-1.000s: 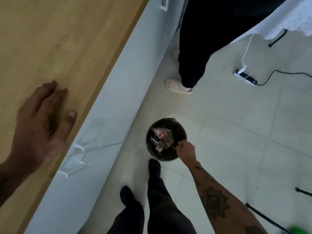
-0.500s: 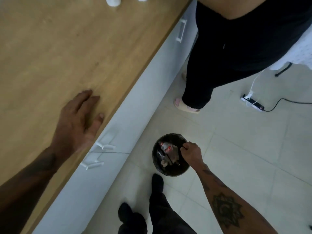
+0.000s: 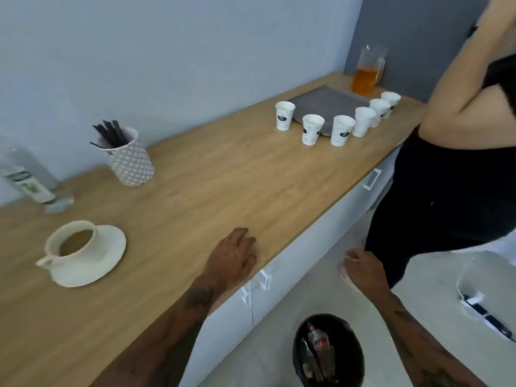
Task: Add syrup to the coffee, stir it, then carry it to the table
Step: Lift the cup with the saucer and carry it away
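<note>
A white cup of coffee (image 3: 71,241) stands on a white saucer (image 3: 111,247) at the left of the wooden counter (image 3: 223,185). Behind it a clear bottle with a white label (image 3: 30,182) is blurred. A patterned holder with dark stirrers (image 3: 128,160) stands near the wall. My left hand (image 3: 233,256) lies flat on the counter's front edge, fingers apart, holding nothing. My right hand (image 3: 363,268) hovers off the counter above the floor, fingers loosely curled, nothing visible in it.
A black bin (image 3: 329,353) with rubbish sits on the floor below my right arm. Another person in black (image 3: 446,177) stands close on the right. Several paper cups (image 3: 339,129), a grey tray (image 3: 326,103) and a jug of orange liquid (image 3: 367,71) sit at the counter's far end.
My head has lifted from the floor to the counter, bringing the coffee cup into sight. My right hand has risen away from the bin. My left hand stays on the counter edge.
</note>
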